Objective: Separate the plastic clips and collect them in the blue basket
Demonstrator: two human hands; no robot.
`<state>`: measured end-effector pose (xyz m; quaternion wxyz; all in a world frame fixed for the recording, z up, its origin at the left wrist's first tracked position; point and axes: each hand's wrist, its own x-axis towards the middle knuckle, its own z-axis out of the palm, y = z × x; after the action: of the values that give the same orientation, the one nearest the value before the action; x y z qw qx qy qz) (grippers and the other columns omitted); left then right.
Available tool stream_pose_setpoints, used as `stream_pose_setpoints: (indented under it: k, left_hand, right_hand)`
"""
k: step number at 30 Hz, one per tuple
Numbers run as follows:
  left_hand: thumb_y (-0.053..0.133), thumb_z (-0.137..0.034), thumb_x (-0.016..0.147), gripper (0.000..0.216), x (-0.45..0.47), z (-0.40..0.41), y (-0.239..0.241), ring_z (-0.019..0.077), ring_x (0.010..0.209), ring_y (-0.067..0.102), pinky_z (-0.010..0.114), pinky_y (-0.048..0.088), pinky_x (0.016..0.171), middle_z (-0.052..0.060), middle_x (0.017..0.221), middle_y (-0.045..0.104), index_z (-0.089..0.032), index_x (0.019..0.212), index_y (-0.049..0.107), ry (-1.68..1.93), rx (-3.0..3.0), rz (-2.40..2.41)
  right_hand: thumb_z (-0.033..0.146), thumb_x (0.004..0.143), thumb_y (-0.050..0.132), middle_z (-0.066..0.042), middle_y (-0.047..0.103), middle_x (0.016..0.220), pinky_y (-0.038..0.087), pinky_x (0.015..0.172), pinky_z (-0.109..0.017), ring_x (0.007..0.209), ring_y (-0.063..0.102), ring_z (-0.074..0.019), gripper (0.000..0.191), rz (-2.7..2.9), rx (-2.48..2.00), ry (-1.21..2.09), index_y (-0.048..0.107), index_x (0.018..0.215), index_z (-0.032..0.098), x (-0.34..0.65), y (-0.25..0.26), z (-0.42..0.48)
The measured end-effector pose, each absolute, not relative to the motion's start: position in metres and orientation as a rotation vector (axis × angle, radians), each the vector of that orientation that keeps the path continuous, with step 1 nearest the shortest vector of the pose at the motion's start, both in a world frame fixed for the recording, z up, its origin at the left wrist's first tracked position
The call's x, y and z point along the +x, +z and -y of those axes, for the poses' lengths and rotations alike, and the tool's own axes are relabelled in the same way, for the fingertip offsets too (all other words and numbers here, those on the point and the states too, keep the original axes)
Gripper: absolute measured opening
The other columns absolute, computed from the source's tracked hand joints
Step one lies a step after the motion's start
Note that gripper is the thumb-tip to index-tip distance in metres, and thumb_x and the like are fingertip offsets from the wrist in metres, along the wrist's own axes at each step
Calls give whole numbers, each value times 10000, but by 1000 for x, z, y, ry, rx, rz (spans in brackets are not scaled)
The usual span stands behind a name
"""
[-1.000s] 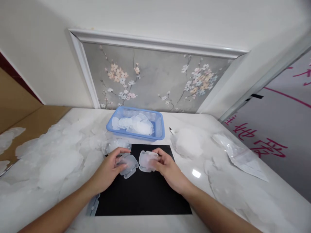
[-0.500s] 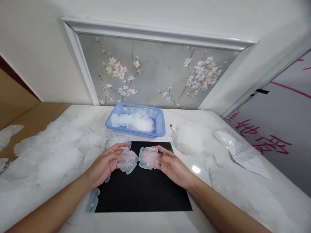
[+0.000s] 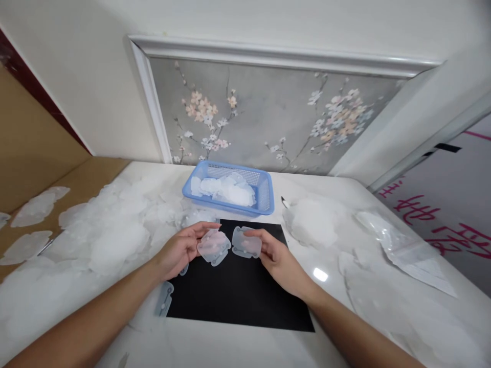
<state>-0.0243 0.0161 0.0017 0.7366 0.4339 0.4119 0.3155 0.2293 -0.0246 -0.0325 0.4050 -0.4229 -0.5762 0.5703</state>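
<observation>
Above the black sheet both hands are raised, a thin translucent pad in each. My left hand pinches one pad by its left side; its outline is notched and small round dots show near its corners. A similar pad is gripped at its right side by my right hand, thumb and fingers closed on it. The two pads are close together, with a narrow gap between them. Another such pad lies over the sheet's lower left edge, and one more is partly hidden behind my left hand.
Behind the sheet stands a blue basket holding several similar pads. Heaps of translucent pads cover the left side, some on brown cardboard. To the right are another pile, a pen-like object and a clear plastic bag.
The view has shifted, so the scene sits farther right. My right hand's pad has tilted, and its fingers now reach over the front of it. Both hands keep their pads.
</observation>
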Motion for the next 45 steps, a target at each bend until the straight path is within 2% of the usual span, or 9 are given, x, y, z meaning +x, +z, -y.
stream_pose_setpoints:
  k: [8,11,14,18,24,27,31,39,45]
  left_hand:
    - [481,-52,552,660,-25,-13,4,248,1187,596,274,492,826,54,1250,680,-238,1150,690,674,1076,-956]
    - [575,-57,624,572,-23,-13,6,245,1185,610,291,486,895,53,1247,690,-238,1156,681,652,1133,-962]
    - [649,-69,673,510,-21,-13,4,234,1124,653,331,467,969,54,1171,729,-228,1157,681,602,1251,-929]
    - [693,-165,760,333,-19,-10,-2,250,1096,671,380,495,967,89,1153,731,-207,1090,700,547,1408,-859]
    - [653,-248,845,89,-14,-1,7,266,1161,611,407,448,1019,70,1258,658,-236,839,741,500,1907,-891]
    - [633,-330,875,152,-12,0,9,232,990,662,374,492,903,51,1049,727,-215,784,673,522,1829,-936]
    - [614,-422,880,241,-7,-1,4,157,621,642,271,488,576,4,689,693,-186,831,619,504,1512,-988]
    - [661,-344,846,436,-3,0,-7,216,789,746,355,584,769,55,996,766,-186,1251,647,585,1387,-1041]
    - [648,-307,834,443,-2,3,-2,135,535,654,269,527,543,-20,718,679,-179,1258,631,604,1481,-1092]
  right_hand:
    - [248,844,571,-40,705,1021,474,934,-443,947,662,-244,201,1429,-1210,1300,658,1025,262,229,-29,26]
    - [349,811,688,-65,647,1180,413,1035,-458,1116,601,-272,100,1448,-1233,1152,685,852,258,228,-25,27]
    - [453,785,745,-71,570,1347,350,1099,-447,1291,503,-293,262,1312,-1182,1166,621,703,237,224,-20,28]
    - [495,754,779,-83,698,1183,486,916,-439,1078,663,-280,347,879,-1035,1620,601,925,251,219,-19,29]
    - [460,747,792,-84,736,1117,486,941,-390,1078,678,-251,379,653,-914,1797,647,1001,219,220,-22,25]
    - [520,771,753,-87,745,1086,489,933,-381,1060,682,-246,404,620,-900,1818,657,1015,211,221,-23,23]
    - [563,777,729,-77,741,1072,504,869,-360,993,691,-236,449,615,-887,1871,656,1052,216,219,-26,23]
    - [508,740,786,-17,692,904,498,750,-298,812,645,-169,430,689,-947,1824,656,1030,218,212,-23,28]
    - [369,655,865,24,653,815,454,654,-265,701,590,-138,508,913,-1025,1672,594,1062,232,209,-23,29]
